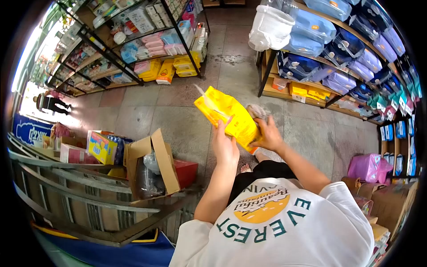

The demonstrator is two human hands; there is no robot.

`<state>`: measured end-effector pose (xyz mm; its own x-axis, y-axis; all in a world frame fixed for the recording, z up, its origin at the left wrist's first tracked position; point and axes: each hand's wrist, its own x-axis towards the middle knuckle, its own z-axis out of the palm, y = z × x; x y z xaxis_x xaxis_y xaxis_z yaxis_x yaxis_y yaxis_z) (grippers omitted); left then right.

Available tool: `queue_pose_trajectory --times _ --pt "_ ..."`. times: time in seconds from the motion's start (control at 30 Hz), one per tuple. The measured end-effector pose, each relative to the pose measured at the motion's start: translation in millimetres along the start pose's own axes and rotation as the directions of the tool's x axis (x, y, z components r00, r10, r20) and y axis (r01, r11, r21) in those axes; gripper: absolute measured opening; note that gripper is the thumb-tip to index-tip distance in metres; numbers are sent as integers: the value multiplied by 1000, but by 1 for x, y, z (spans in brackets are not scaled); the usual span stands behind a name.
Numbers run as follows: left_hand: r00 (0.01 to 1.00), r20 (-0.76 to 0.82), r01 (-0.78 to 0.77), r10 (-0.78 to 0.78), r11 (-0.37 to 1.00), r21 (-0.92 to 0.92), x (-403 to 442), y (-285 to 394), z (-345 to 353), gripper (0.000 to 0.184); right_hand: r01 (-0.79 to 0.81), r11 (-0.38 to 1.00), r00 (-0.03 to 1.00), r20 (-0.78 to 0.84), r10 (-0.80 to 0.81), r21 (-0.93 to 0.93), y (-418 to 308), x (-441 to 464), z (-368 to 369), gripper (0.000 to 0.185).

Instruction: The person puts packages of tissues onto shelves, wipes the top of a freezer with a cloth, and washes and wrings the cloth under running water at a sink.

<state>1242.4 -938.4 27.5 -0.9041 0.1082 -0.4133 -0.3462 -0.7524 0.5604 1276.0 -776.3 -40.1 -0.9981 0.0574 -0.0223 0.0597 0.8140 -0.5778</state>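
A yellow packet (229, 113) is held up in front of the body, tilted, its far end pointing up and left. My left hand (223, 142) grips its lower left edge, with the thumb on the printed face. At the packet's near right end, my right hand (268, 135) is closed round the edge. A crumpled greyish cloth or bag (257, 111) shows beside the packet, above the right fingers; whether that hand holds it too is unclear. A thin whitish strip sticks out at the packet's far end.
Shelves with packaged goods (153, 42) stand ahead left, shelves with plastic boxes (311, 33) ahead right. An open carton (167, 164) and a metal railing (89, 182) are at left. A pink bag (367, 167) lies right. A person (51, 103) stands far left.
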Motion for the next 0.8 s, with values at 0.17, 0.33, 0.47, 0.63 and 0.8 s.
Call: queue_pose_trajectory --times 0.17,0.33,0.47,0.63,0.8 --pt "993 51 112 -109 992 -53 13 -42 -6 39 -78 997 992 -98 77 -5 68 -38 -5 80" --pt "993 110 47 -49 999 27 17 -75 3 40 -71 997 983 -169 77 43 56 -50 -42 47" --pt "997 65 29 -42 982 187 12 -79 15 43 34 969 972 -233 25 245 68 -39 -42 21" --pt "992 128 -21 -13 965 261 8 -100 27 43 17 950 995 -96 14 313 95 -38 -54 14" --pt "983 152 47 -105 938 342 -32 -109 80 41 -233 571 953 68 294 787 155 -58 -49 13"
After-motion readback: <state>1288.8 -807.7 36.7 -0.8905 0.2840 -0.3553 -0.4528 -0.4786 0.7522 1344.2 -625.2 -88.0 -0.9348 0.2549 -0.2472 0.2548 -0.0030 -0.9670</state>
